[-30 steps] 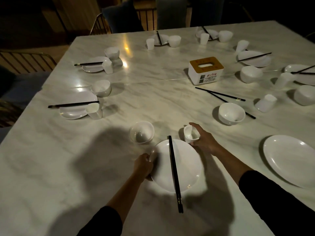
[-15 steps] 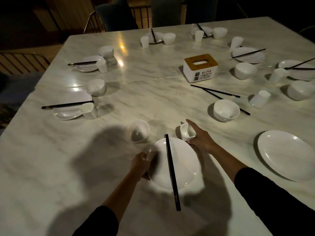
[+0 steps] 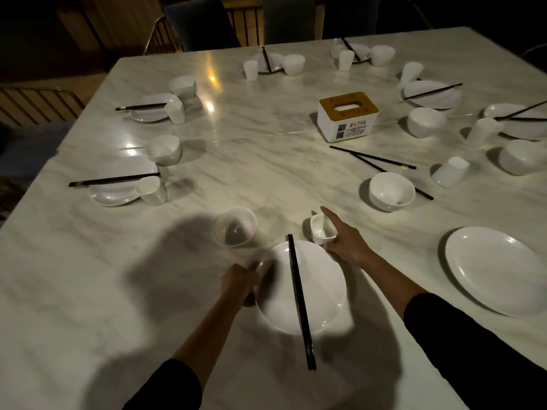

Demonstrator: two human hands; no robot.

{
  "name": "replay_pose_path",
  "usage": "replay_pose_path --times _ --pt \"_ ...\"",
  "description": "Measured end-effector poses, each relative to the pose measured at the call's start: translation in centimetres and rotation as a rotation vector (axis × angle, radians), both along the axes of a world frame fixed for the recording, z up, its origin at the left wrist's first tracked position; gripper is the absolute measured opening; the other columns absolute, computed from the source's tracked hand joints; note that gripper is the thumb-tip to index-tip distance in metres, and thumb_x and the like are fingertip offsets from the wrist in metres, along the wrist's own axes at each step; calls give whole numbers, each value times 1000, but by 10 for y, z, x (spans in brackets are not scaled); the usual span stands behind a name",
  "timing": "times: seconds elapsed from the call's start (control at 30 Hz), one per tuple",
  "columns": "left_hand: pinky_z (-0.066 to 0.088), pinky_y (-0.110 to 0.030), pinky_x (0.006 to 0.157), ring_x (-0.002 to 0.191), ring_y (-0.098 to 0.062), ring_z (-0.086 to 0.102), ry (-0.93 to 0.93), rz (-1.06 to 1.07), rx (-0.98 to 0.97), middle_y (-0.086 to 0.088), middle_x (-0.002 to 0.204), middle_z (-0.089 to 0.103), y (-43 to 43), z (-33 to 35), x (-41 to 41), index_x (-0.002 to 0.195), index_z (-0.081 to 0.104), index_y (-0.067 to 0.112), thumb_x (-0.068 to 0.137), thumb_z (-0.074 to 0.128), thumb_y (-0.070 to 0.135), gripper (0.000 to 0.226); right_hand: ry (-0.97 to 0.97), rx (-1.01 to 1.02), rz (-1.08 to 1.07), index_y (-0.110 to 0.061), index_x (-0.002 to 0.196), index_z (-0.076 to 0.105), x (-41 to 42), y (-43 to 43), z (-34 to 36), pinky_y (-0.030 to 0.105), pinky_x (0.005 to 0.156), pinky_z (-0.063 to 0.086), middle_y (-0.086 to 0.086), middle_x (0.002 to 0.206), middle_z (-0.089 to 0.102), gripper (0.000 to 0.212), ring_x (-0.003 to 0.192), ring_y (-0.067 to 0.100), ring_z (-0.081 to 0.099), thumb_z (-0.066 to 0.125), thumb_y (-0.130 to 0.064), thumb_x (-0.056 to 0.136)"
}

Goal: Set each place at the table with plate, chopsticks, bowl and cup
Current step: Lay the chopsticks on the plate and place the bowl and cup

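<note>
A white plate (image 3: 319, 294) lies at the near edge of the marble table (image 3: 266, 161), with black chopsticks (image 3: 299, 300) laid across it. My left hand (image 3: 239, 284) grips the plate's left rim. Just behind the plate stand a white bowl (image 3: 235, 226) on the left and a small white cup (image 3: 322, 229) on the right. My right hand (image 3: 344, 238) rests against the cup's right side, fingers stretched forward along it. To the right lie a bare plate (image 3: 497, 270), a bowl (image 3: 391, 191), loose chopsticks (image 3: 373, 157) and a cup (image 3: 450, 172).
Several set places ring the table's left, far and right sides, each with plate, chopsticks, bowl and cup. A white tissue box (image 3: 347, 116) with a wooden lid stands right of centre. Chairs (image 3: 201, 25) line the far and left edges.
My right fingers have stretched out further along the cup. The left hand stays on the plate rim. The camera view shifted slightly.
</note>
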State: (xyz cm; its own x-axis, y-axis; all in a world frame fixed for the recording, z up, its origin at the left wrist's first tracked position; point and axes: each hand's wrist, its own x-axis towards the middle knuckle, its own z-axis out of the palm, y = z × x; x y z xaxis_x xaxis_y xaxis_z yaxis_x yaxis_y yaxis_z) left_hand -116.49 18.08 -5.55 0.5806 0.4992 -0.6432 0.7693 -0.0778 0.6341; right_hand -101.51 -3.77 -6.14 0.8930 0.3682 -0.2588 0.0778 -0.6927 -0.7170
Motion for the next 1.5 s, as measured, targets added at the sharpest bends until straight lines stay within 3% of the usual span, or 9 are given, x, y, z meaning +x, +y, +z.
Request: replay_pose_path --times 0.13,0.23,0.37,0.47,0.9,1.07,1.2,1.37,1.5 --pt "59 -46 53 79 -37 69 -239 357 -45 -20 98 68 38 -30 20 104 61 4 60 66 49 63 -10 -10 16 -39 147 26 0 -1 1 29 88 44 6 132 56 88 111 27 57 68 -6 77" --pt "54 -35 56 78 -36 65 -296 395 -40 -19 98 63 44 -1 33 114 54 5 81 60 29 41 0 9 17 -40 145 30 0 -2 2 30 90 44 7 130 56 87 109 27 57 69 -5 76" --pt "56 -45 69 74 -32 61 -304 387 -3 -22 86 62 42 6 43 83 57 6 84 53 6 4 18 30 14 -42 141 33 1 -3 3 28 87 44 4 128 57 85 104 24 57 70 -4 75" --pt "56 -49 76 70 -31 60 -308 381 -3 -16 75 59 32 4 40 76 56 8 84 53 5 9 27 37 22 -40 141 35 2 -4 3 27 87 42 3 128 57 83 103 23 56 71 -5 75" --pt "53 -41 68 65 -26 57 -343 444 -51 -13 72 56 11 -4 32 91 59 0 87 62 13 15 49 51 5 -43 145 28 -4 -3 8 29 94 42 3 137 52 86 116 27 54 67 -7 79" --pt "60 -46 70 82 -35 68 -344 471 -127 -24 93 65 11 -7 30 99 59 -5 85 64 12 23 93 51 -52 -46 148 15 -9 -1 5 8 51 44 7 122 56 91 78 19 64 59 1 83" --pt "59 -36 51 95 -40 65 -411 544 -232 -25 116 58 9 -4 34 119 53 -7 83 56 -4 36 61 26 -52 -44 147 19 -10 0 6 23 77 43 11 130 55 87 95 23 57 64 -7 83" --pt "60 -42 53 98 -43 63 -415 547 -216 -24 117 57 6 2 34 120 52 -7 80 48 -10 40 63 25 -52 -40 147 23 -11 -1 8 29 87 42 12 127 57 85 105 28 57 66 -7 81" --pt "60 -50 64 90 -37 66 -353 552 -69 -24 106 63 6 -8 30 105 55 -7 71 67 27 49 83 25 -58 -43 147 19 -11 0 7 29 87 43 11 129 57 89 109 30 57 67 -7 81"
